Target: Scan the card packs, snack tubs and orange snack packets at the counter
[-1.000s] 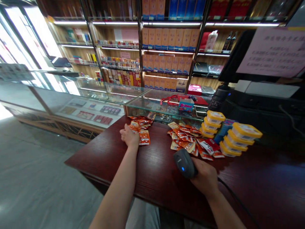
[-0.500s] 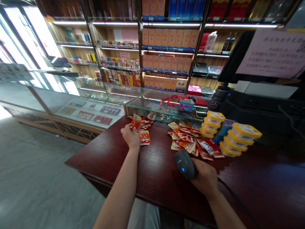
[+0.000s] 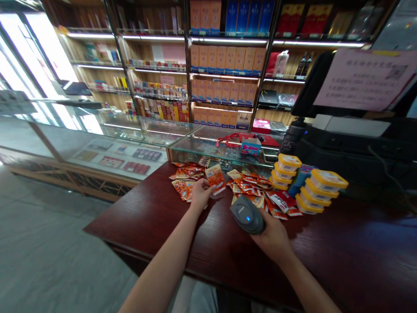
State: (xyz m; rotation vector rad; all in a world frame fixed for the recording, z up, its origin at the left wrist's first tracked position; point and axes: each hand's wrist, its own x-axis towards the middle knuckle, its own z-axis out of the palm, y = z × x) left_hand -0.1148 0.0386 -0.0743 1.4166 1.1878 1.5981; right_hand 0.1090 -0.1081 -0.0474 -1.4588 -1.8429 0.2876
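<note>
Between the fingers of my left hand (image 3: 200, 195) is an orange snack packet (image 3: 215, 178), raised slightly with its face tilted up. My right hand (image 3: 273, 238) grips a dark grey barcode scanner (image 3: 246, 214), a blue light glowing on its top and its head turned toward the packet. A loose pile of similar orange packets (image 3: 187, 171) lies left of my left hand. Beyond the scanner spreads a second pile of packets (image 3: 250, 184), with a red and white packet (image 3: 282, 201) on its right side.
Stacks of yellow-lidded tubs (image 3: 321, 187) stand on the dark wooden counter (image 3: 140, 217) at the right, before a monitor (image 3: 312, 87) bearing a pink paper. A glass display case (image 3: 182, 145) borders the counter's far side. Boxed goods fill the back shelves (image 3: 228, 71).
My left hand has moved right from the left pile, bringing an orange packet near the scanner. The scanner in my right hand has shifted slightly up and left. The view has shifted a little.
</note>
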